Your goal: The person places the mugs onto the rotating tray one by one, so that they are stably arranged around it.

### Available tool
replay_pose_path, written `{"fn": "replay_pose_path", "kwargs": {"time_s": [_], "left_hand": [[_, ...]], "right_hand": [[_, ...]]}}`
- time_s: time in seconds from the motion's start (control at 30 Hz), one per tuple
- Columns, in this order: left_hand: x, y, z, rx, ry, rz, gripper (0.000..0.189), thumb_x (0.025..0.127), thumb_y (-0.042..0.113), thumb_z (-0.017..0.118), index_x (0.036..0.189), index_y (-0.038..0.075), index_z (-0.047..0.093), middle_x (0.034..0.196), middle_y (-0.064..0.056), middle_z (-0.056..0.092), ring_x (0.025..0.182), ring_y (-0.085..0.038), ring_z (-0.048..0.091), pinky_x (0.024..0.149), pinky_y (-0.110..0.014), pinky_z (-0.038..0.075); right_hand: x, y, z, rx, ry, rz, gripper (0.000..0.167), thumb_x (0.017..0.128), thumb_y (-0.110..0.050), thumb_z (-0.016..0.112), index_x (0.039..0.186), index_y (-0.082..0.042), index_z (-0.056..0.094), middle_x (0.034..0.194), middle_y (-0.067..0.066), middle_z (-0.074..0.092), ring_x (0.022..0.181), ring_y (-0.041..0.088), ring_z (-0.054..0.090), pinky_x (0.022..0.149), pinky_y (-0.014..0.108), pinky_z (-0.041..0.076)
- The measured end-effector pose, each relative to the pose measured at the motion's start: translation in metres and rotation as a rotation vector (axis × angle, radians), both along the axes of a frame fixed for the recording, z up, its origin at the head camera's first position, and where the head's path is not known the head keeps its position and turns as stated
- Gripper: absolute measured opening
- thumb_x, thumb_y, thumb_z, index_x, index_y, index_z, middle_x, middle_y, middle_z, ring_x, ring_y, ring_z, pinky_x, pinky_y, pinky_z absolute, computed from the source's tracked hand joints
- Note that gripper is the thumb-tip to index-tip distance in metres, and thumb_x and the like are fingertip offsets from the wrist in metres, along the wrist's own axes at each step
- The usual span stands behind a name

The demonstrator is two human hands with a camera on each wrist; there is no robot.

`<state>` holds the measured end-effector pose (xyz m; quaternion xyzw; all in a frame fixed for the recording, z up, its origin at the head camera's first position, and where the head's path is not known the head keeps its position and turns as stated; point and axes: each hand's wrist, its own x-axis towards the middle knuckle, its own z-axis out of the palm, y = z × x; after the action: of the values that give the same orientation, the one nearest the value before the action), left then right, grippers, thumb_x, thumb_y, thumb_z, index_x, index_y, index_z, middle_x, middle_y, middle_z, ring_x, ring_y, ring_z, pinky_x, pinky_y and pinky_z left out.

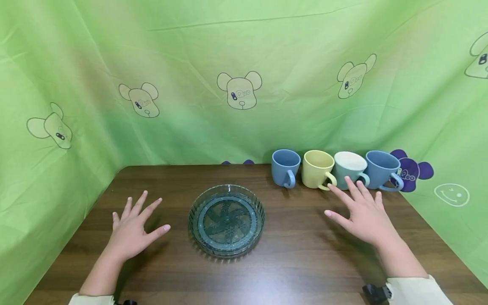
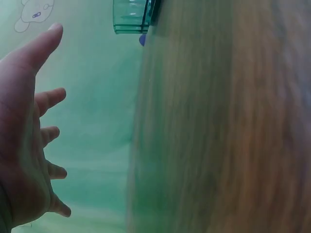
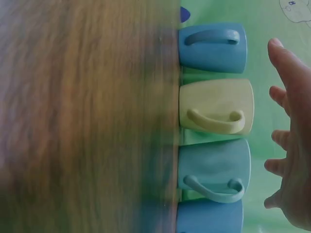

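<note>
Fingers spread, my left hand (image 1: 131, 235) hovers over the left part of the table, with nothing in it. To its right stands a round ribbed glass dish (image 1: 228, 250), apart from both hands. My right hand (image 1: 364, 218) is also spread and holds nothing, in front of a row of mugs. From left to right these are a blue mug (image 1: 284, 169), a yellow mug (image 1: 313, 171), a teal mug (image 1: 343, 176) with a white inside and another blue mug (image 1: 375, 171). In the right wrist view, a gap separates the right hand (image 3: 296, 145) from the yellow mug (image 3: 216, 99).
The brown wooden table (image 1: 297, 262) meets a green cloth backdrop (image 1: 198, 127) printed with bear heads at its back and sides. The mugs stand upright along the table's back right edge, handles toward the front. Black straps (image 1: 375, 292) show at the wrists.
</note>
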<state>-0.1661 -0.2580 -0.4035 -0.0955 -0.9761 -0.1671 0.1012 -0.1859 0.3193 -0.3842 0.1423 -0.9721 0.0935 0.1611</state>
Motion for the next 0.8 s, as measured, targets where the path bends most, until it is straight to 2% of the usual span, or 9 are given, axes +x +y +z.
{"fn": "replay_pose_path", "kwargs": {"time_s": [0.23,0.4,0.63,0.8], "left_hand": [[-0.003,0.008,-0.001,0.213,-0.066,-0.07,0.075,0.089,0.052,0.065,0.153,0.029,0.033,0.162,-0.012,0.011,0.141,-0.052,0.006,0.094,-0.085,0.008],[-0.006,0.013,-0.001,0.331,-0.106,-0.121,0.071,0.092,0.046,0.064,0.153,0.029,0.032,0.161,-0.014,0.011,0.141,-0.052,0.009,0.094,-0.083,0.017],[-0.013,0.019,-0.006,0.529,-0.141,-0.159,0.065,0.094,0.036,0.065,0.151,0.02,0.038,0.155,-0.016,0.025,0.135,-0.045,0.03,0.097,-0.071,0.034],[-0.018,0.028,-0.007,0.656,-0.217,-0.128,0.06,0.094,0.036,0.066,0.146,0.018,0.045,0.15,-0.012,0.036,0.129,-0.038,0.043,0.095,-0.059,0.044]], "right_hand": [[-0.003,-0.006,0.0,-0.107,0.006,0.073,0.071,0.09,-0.046,0.066,0.151,-0.023,0.038,0.154,0.031,0.02,0.138,0.055,0.017,0.107,0.074,0.006],[-0.007,-0.009,-0.002,-0.172,0.004,0.114,0.067,0.09,-0.041,0.068,0.148,-0.021,0.042,0.154,0.032,0.02,0.137,0.057,0.017,0.111,0.069,0.009],[-0.011,-0.018,0.001,-0.259,-0.05,0.111,0.066,0.09,-0.038,0.069,0.148,-0.018,0.043,0.155,0.029,0.018,0.134,0.059,0.02,0.099,0.077,0.022],[-0.015,-0.026,0.003,-0.33,-0.072,0.136,0.067,0.091,-0.034,0.069,0.149,-0.014,0.041,0.156,0.028,0.019,0.135,0.058,0.021,0.098,0.077,0.022]]}}
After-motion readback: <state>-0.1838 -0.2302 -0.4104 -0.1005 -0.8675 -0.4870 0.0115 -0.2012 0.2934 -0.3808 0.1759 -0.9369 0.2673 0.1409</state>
